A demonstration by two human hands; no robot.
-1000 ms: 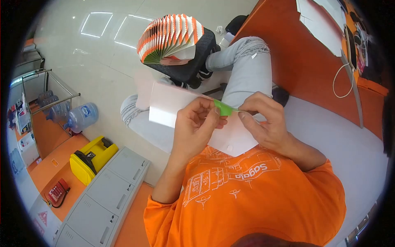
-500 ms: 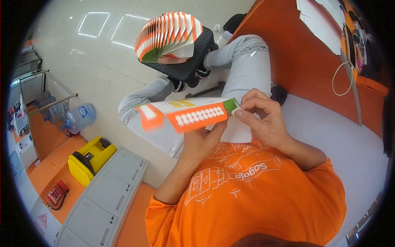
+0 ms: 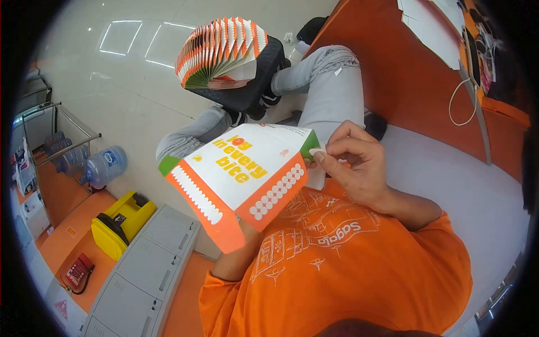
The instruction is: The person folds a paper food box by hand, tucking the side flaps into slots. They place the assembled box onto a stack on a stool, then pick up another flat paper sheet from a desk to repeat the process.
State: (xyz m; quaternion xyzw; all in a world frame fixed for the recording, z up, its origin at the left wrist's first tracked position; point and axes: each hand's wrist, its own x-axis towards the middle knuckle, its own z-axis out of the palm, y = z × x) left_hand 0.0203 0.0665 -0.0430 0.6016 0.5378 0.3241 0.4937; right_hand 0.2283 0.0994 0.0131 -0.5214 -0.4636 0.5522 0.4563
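A white and orange carton [image 3: 233, 163] with yellow lettering faces up over my lap, its orange flaps hanging toward my shirt. My right hand [image 3: 356, 163] pinches a small white tab at the carton's green corner, thumb against finger. My left hand is beneath the carton, its fingers hidden; only the forearm shows. Beyond my knees, a fanned stack of similar flat cartons [image 3: 222, 53] rests on a black stool [image 3: 261, 76].
Grey lockers [image 3: 140, 264], a yellow bin [image 3: 120, 224] and a red fire extinguisher [image 3: 77, 269] stand at the lower left. Water bottles [image 3: 105, 167] lie near a metal rack. An orange panel [image 3: 393, 73] rises at the right.
The carton has tilted so that its lettered face shows fully and its orange flaps hang lower. My left hand's fingers have gone out of sight behind it. My right hand stays at the green corner.
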